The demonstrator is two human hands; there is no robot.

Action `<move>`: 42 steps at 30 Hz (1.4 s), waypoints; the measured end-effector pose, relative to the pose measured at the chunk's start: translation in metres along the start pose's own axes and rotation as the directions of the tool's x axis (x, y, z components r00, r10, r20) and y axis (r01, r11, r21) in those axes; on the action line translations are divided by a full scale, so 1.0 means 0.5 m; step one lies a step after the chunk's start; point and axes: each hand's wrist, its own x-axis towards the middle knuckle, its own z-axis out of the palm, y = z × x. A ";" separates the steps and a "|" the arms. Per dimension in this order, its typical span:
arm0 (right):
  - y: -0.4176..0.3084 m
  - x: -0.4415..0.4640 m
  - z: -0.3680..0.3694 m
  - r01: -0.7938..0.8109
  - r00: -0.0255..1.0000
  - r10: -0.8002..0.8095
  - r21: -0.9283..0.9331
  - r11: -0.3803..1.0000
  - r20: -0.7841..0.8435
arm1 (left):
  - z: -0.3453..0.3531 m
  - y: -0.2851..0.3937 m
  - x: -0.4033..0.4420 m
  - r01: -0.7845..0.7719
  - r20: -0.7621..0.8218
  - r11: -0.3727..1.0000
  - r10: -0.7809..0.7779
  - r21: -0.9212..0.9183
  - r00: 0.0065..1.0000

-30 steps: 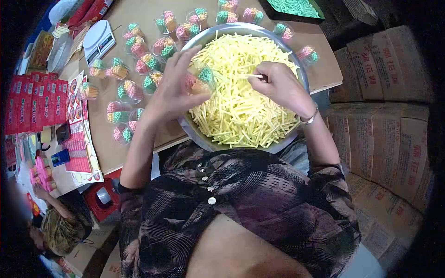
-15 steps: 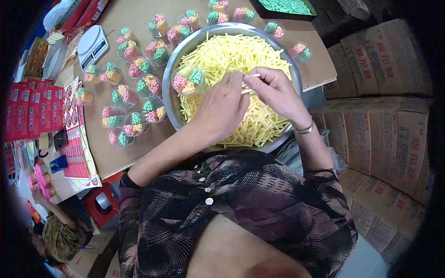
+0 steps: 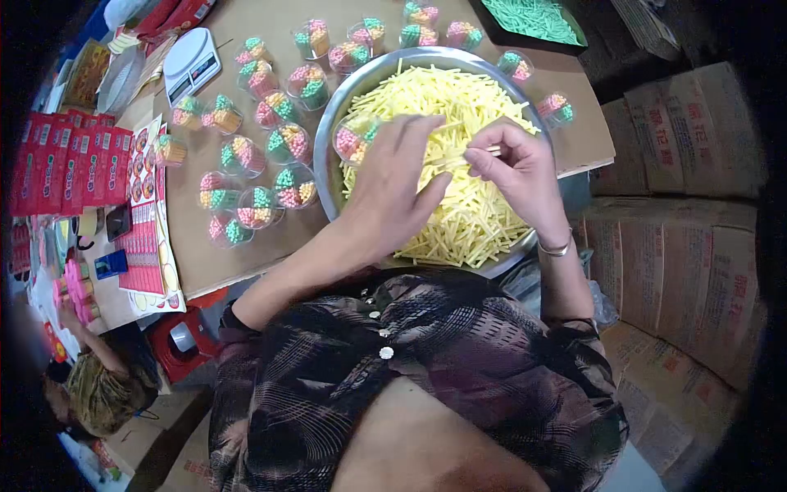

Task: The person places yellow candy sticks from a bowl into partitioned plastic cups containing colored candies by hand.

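Note:
A wide metal bowl (image 3: 326, 176) is heaped with thin pale-yellow sticks (image 3: 459, 234). Over the heap, my left hand (image 3: 385, 180) is open, its fingers stretched and its thumb spread away. My right hand (image 3: 516, 168) pinches a few pale-yellow sticks between thumb and fingertips, above the right half of the bowl. Behind my left hand, at the bowl's left side, a clear cup (image 3: 348, 143) shows pink, orange and green stick ends; the hand partly hides it.
Several filled cups (image 3: 288, 143) stand left of and behind the bowl. A white scale (image 3: 190, 61), red packets (image 3: 74, 168) and sticker sheets (image 3: 147, 254) lie farther left. Green sticks fill a black tray (image 3: 584, 37) at the back. Cartons (image 3: 672, 262) line the right; another person (image 3: 106, 385) is at lower left.
My hands have moved apart; the left has opened and drawn away from the right. The right still pinches sticks. The whole view has shifted slightly, with the table now farther right.

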 end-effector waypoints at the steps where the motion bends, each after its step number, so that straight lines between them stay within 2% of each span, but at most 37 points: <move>1: -0.005 0.000 -0.010 0.039 0.999 -0.043 -0.134 0.990 -0.025 | -0.008 -0.005 -0.005 -0.106 -0.186 0.979 0.138 0.174 0.973; 2: -0.007 0.002 -0.015 0.072 0.995 -0.089 -0.266 0.961 -0.050 | -0.016 -0.011 -0.008 -0.176 -0.331 0.916 0.302 0.360 0.894; 3: -0.006 0.004 -0.015 0.113 0.992 -0.126 -0.375 0.920 -0.012 | -0.019 -0.028 -0.014 -0.174 -0.329 0.915 0.301 0.365 0.895; 4: -0.005 0.005 -0.014 0.151 0.987 -0.157 -0.478 0.865 0.028 | -0.014 -0.061 -0.025 -0.130 -0.284 0.956 0.206 0.264 0.936; 5: -0.002 0.007 -0.006 0.152 0.987 -0.157 -0.475 0.867 0.029 | -0.006 -0.099 -0.036 -0.076 -0.230 0.984 0.113 0.163 0.967; 7: 0.006 0.016 0.016 0.253 0.966 -0.241 -0.556 0.792 0.096 | 0.003 -0.146 -0.043 0.055 -0.100 0.998 -0.058 -0.032 0.993; 9: 0.011 0.018 0.030 0.256 0.966 -0.236 -0.558 0.789 0.109 | 0.000 -0.140 -0.030 0.166 -0.042 0.982 -0.170 -0.094 0.984; 10: 0.014 0.016 0.035 0.250 0.967 -0.226 -0.562 0.788 0.114 | 0.002 -0.137 -0.031 0.163 -0.044 0.982 -0.167 -0.094 0.985; 12: 0.014 0.019 0.037 0.240 0.970 -0.208 -0.574 0.783 0.123 | 0.007 -0.131 -0.033 0.017 -0.160 0.985 -0.045 -0.172 0.986; 13: 0.013 0.021 0.034 0.242 0.970 -0.210 -0.577 0.780 0.122 | 0.007 -0.128 -0.031 0.012 -0.163 0.985 -0.041 -0.173 0.986; 15: 0.014 0.021 0.020 0.170 0.985 -0.135 -0.541 0.824 0.104 | 0.004 -0.116 -0.034 0.079 -0.071 0.817 -0.145 -0.571 0.987; 17: 0.012 0.021 0.006 0.096 0.994 -0.055 -0.504 0.858 0.097 | -0.001 -0.105 -0.037 0.149 0.053 0.490 -0.205 -0.859 0.977; 18: 0.008 0.023 0.000 0.097 0.994 -0.052 -0.507 0.856 0.101 | -0.004 -0.102 -0.037 0.149 0.052 0.485 -0.208 -0.862 0.977; 22: -0.021 0.035 -0.029 -0.047 0.998 0.051 -0.172 0.984 0.020 | -0.023 -0.097 -0.041 0.375 0.364 0.404 -0.109 -0.834 0.925; 23: -0.026 0.035 -0.032 -0.060 0.998 0.064 -0.172 0.983 0.018 | -0.026 -0.097 -0.044 0.385 0.374 0.396 -0.109 -0.833 0.921; 27: -0.039 0.035 -0.016 -0.116 0.989 0.104 0.117 0.986 0.107 | -0.043 -0.107 -0.055 0.617 0.625 0.214 -0.037 -0.757 0.780; 28: -0.037 0.032 -0.010 -0.126 0.988 0.114 0.125 0.984 0.101 | -0.047 -0.107 -0.057 0.628 0.636 0.213 -0.037 -0.749 0.771; 32: -0.031 0.027 0.016 -0.155 0.973 0.101 0.265 0.952 0.206 | -0.062 -0.102 -0.064 0.519 0.555 0.416 -0.041 -0.746 0.831; 33: -0.031 0.027 0.023 -0.158 0.974 0.105 0.270 0.950 0.201 | -0.064 -0.102 -0.063 0.525 0.562 0.417 -0.041 -0.742 0.826; 38: -0.032 0.023 0.047 -0.038 0.980 0.003 0.168 0.985 0.201 | -0.067 -0.103 -0.060 0.476 0.527 0.478 -0.033 -0.738 0.849; 42: -0.021 0.021 0.057 0.268 0.946 -0.270 0.039 0.963 0.178 | -0.067 -0.110 -0.060 0.461 0.516 0.479 -0.020 -0.747 0.856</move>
